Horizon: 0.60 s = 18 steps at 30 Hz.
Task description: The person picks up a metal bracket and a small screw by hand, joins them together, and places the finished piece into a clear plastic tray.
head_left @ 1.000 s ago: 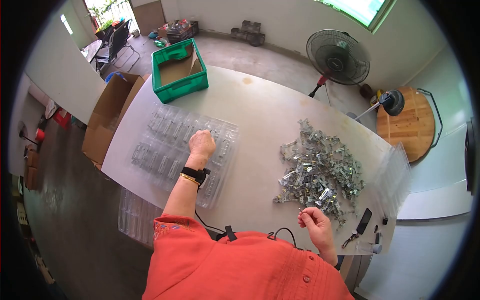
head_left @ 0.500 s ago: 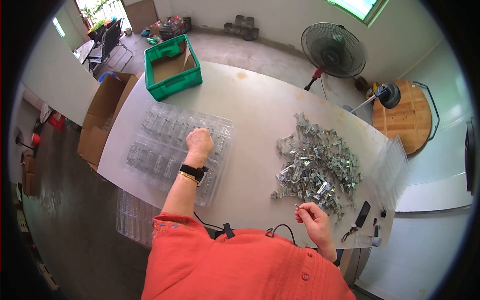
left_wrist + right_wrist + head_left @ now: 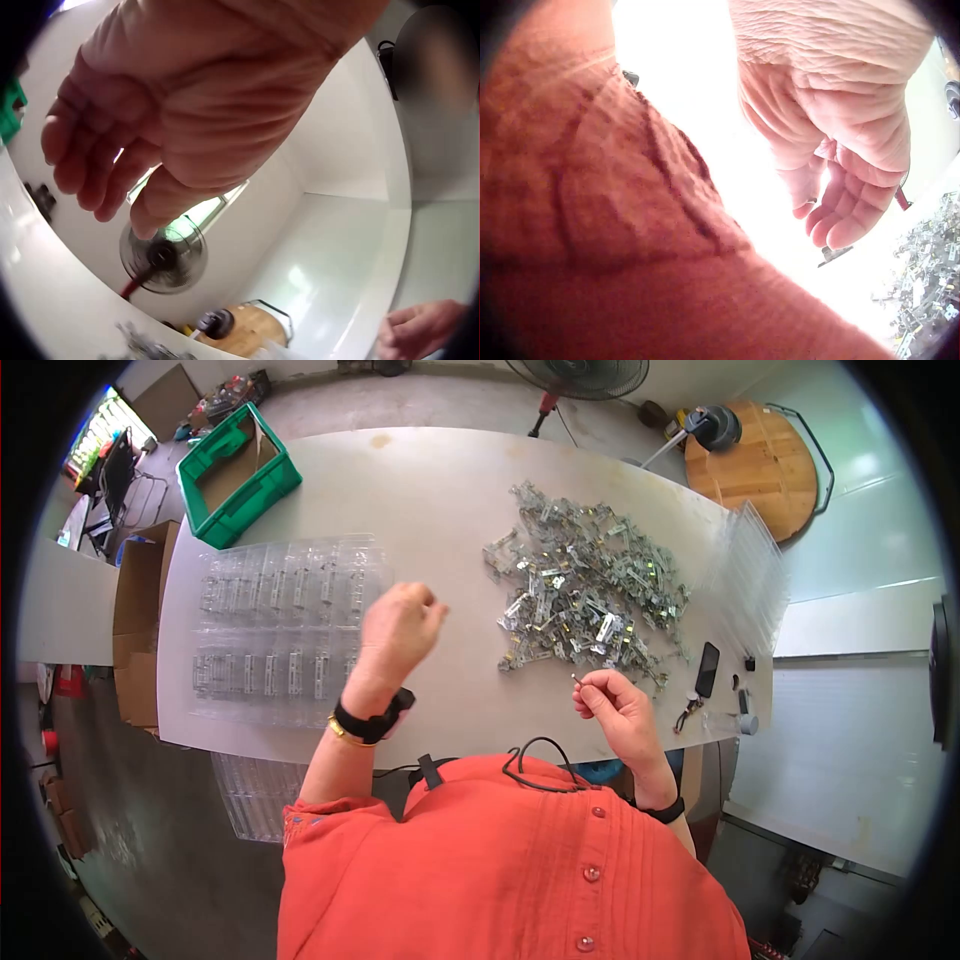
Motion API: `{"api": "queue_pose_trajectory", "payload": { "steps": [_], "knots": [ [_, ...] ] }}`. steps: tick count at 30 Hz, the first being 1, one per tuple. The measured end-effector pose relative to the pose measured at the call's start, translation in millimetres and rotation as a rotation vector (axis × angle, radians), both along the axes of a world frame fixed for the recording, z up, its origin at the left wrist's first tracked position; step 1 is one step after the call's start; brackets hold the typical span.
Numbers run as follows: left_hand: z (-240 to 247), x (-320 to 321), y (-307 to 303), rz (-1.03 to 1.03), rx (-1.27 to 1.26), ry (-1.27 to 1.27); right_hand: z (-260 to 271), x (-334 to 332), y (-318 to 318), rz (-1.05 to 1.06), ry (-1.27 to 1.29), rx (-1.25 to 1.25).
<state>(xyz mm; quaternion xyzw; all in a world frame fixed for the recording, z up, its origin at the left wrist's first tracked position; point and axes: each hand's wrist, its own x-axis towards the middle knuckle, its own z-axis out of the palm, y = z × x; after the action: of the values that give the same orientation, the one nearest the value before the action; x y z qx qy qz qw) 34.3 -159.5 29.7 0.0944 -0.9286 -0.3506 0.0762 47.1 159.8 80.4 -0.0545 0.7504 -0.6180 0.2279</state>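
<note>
My left hand [image 3: 402, 632] is raised over the table beside the right edge of a clear plastic tray [image 3: 280, 708]. Its fingers hang loosely curled, with nothing held in the left wrist view. Rows of slim grey metal pieces [image 3: 295, 672] fill slots of that tray. Near the table's front edge, my right hand [image 3: 622, 715] pinches a small metal part [image 3: 576, 679] between thumb and fingers. In the right wrist view, a metal piece [image 3: 836, 256] shows just past the fingertips. Just beyond this hand spreads a heap of loose metal parts [image 3: 590, 590].
A green crate [image 3: 245, 510] stands at the table's back left, with a cardboard box [image 3: 140, 600] beside the table. Clear trays [image 3: 745, 575] lean at the right edge. A phone [image 3: 707, 670] lies near the right front. Behind the table stands a fan [image 3: 585, 375].
My left hand has come away from the tray toward the right and its fingers have let go. The right hand still pinches its part. The head view has turned right and downward.
</note>
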Motion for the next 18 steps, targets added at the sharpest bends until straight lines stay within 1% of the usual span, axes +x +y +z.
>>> {"api": "queue_pose_trajectory", "payload": {
  "steps": [2, 4, 5, 7, 11, 13, 14, 16, 18],
  "knots": [
    [-21.7, -3.1, 30.0, -0.127, 0.027, -0.113, -2.1, -0.2, 8.6, -0.022, -0.009, -0.006],
    [-50.1, -10.1, 53.4, -0.24, 0.095, -0.307, -4.3, -3.1, 17.2, -0.051, -0.011, -0.026],
    [-64.6, -11.8, 62.3, -0.242, 0.088, -0.305, -4.5, -5.5, 21.4, -0.055, -0.008, -0.033],
    [-91.2, -9.8, 78.8, -0.281, 0.085, -0.4, -5.5, -10.0, 30.3, -0.054, -0.007, -0.042],
    [-129.1, -13.2, 106.9, -0.274, 0.062, -0.348, -11.9, -18.3, 47.4, -0.057, -0.039, -0.064],
    [-135.6, -24.4, 114.7, -0.159, 0.179, -0.387, -18.3, -26.8, 56.7, -0.01, -0.049, -0.1],
    [-137.7, -31.7, 116.2, -0.157, 0.159, -0.384, -18.3, -31.0, 60.3, -0.009, -0.065, -0.113],
    [-142.4, -40.4, 125.1, -0.053, 0.253, -0.349, -24.0, -42.7, 68.3, -0.007, -0.071, -0.129],
    [-151.8, -52.1, 132.2, -0.04, 0.236, -0.382, -28.5, -49.2, 80.6, -0.002, -0.101, -0.122]
  ]
}}
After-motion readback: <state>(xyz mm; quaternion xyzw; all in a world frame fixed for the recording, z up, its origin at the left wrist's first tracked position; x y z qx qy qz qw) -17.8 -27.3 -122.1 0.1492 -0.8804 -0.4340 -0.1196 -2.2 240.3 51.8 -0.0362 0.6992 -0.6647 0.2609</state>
